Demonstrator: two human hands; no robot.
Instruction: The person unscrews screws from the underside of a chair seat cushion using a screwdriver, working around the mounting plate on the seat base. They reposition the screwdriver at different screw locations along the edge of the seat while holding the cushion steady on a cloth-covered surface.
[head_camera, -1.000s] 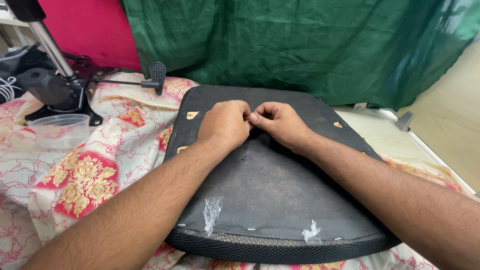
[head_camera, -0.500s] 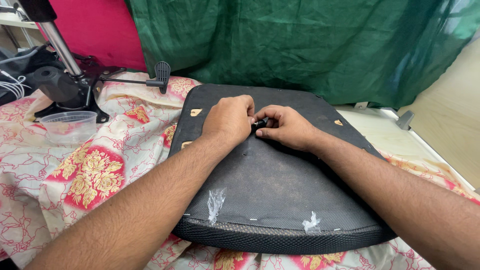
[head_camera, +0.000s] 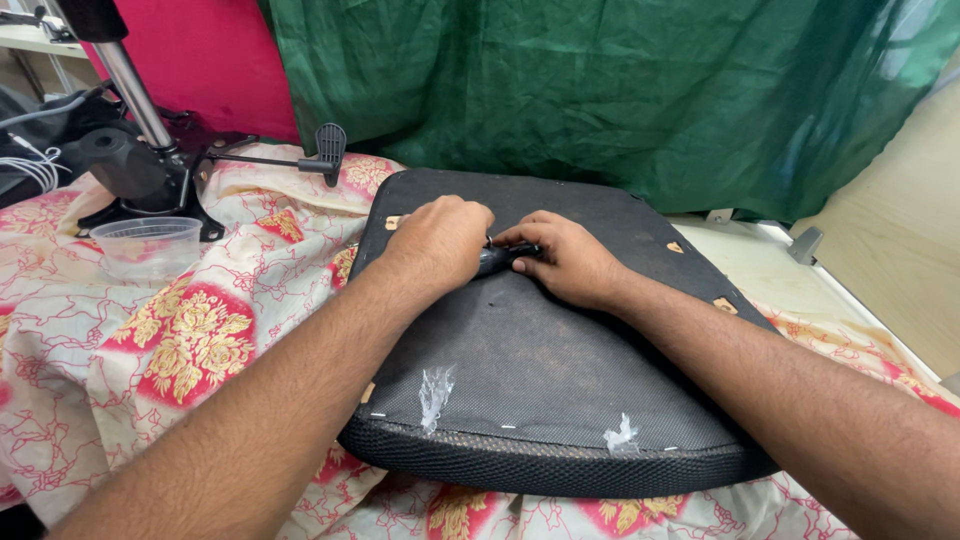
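An upturned black chair seat lies on a floral cloth, its fabric underside facing up. My left hand rests fist-like on the seat's middle, closed around a small black tool. My right hand lies beside it, fingertips pinching the same black tool where the two hands meet. Most of the tool is hidden under the hands. Two shreds of clear plastic stick up near the seat's front edge.
A chair mechanism with a metal column and lever stands at the back left, a clear plastic cup in front of it. A green curtain hangs behind. The red and white floral cloth covers the surface; a pale floor shows at the right.
Both hands stayed together at the seat's middle; the fingers shifted slightly and the black tool now shows more between them. The view has moved a little.
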